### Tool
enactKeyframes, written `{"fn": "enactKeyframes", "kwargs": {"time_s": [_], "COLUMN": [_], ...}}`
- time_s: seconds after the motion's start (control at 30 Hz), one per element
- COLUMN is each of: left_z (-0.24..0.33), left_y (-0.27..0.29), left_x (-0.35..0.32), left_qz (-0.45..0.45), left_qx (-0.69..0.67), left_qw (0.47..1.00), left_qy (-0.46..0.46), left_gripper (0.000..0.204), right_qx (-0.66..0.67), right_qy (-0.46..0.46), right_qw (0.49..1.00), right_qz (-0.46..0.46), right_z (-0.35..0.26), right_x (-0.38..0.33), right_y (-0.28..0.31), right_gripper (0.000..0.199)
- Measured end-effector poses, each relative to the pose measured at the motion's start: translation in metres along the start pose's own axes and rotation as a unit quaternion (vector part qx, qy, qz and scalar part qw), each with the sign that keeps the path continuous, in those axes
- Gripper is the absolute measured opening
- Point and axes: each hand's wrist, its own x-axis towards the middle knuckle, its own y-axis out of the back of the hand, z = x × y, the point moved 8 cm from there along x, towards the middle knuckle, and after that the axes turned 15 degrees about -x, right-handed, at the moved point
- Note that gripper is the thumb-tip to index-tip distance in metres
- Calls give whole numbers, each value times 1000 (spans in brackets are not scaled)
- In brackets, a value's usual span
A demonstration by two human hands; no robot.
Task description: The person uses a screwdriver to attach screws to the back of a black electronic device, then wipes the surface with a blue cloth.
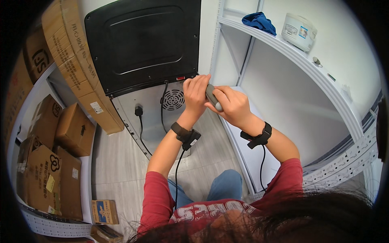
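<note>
At the lower right corner of an upright black panel (pixel 142 38), both my hands are close together. My right hand (pixel 233 106) is closed round a grey, rounded tool handle (pixel 211 97); its front end is hidden, so I cannot tell the exact kind. My left hand (pixel 195 95) is beside the handle, its fingers bent and pressed together by the panel's edge. What they hold, if anything, is hidden. Below the panel is a metal back plate (pixel 129 107) with a round vent grille (pixel 173 100), a black plug (pixel 139 110) and a red switch (pixel 180 78).
Left of the panel stands a tall cardboard carton (pixel 75 60); more boxes (pixel 75 129) fill a shelf. A white shelf unit (pixel 283 38) curves along the right, with a rice cooker (pixel 299 32) and blue cloth (pixel 259 23) on top. Black cables (pixel 177 174) trail from my wristbands.
</note>
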Motion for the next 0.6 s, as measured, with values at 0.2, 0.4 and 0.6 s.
{"fn": "enactKeyframes", "kwargs": {"time_s": [0.2,0.4,0.6], "left_z": [-9,-4,-4], "left_y": [-2,3,6], "left_x": [-5,-4,-2], "left_qz": [-41,15,-25], "left_qx": [0,14,-7], "left_qw": [999,1000,1000], "left_qy": [-7,-16,-10], "left_gripper": [31,25,20], "right_qx": [-17,5,8], "right_qy": [201,93,71], "right_qw": [976,994,995], "right_qz": [78,64,63], "right_z": [-19,-10,-16], "right_x": [16,9,16], "right_y": [21,8,16], "right_gripper": [33,29,33]}}
